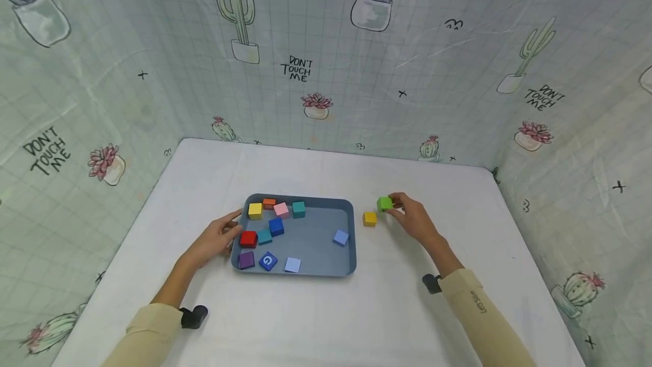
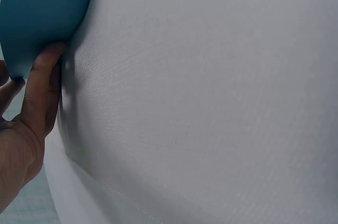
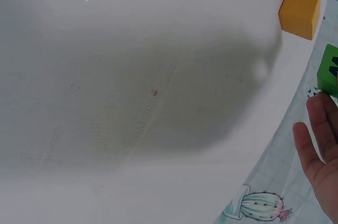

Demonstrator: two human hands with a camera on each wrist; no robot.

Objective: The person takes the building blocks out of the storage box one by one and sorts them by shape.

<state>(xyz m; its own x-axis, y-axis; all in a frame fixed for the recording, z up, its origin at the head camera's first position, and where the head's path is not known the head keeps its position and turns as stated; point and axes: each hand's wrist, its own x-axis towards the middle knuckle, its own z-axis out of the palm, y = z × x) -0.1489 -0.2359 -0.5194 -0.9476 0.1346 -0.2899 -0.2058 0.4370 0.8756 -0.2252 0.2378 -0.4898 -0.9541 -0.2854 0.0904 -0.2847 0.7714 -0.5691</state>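
- Principal hazard, as judged: a slip of the green block (image 1: 384,204). Likely cause: the right hand (image 1: 415,220) pinches it with thumb and fingertips from the three-to-four o'clock side only, leaving the opposite side unsupported.
- Second hazard: collision with the yellow-orange block (image 1: 369,220), which stands near the green block at between seven and eight o'clock. A low sweep toward nine o'clock would be the cause.
- Third hazard: shifting of the tray (image 1: 316,242). The left hand (image 1: 216,238) touches it at its nine o'clock end only; an uneven push there could skid it over the surface (image 1: 326,321) and jostle its contents, such as the red block (image 1: 248,239).
- Grip, right: grasping the green block. Grip, left: released, extended fingers resting against the tray, not clasping it.
- Location: green block outside the tray, at about two o'clock from its middle. Clearance above the surface cannot be determined.
- Appearance: bright green, cube-shaped, flat-faced; no damage noted. The right wrist view shows a dark marking on one face, cut off by the picture's edge and not legible.
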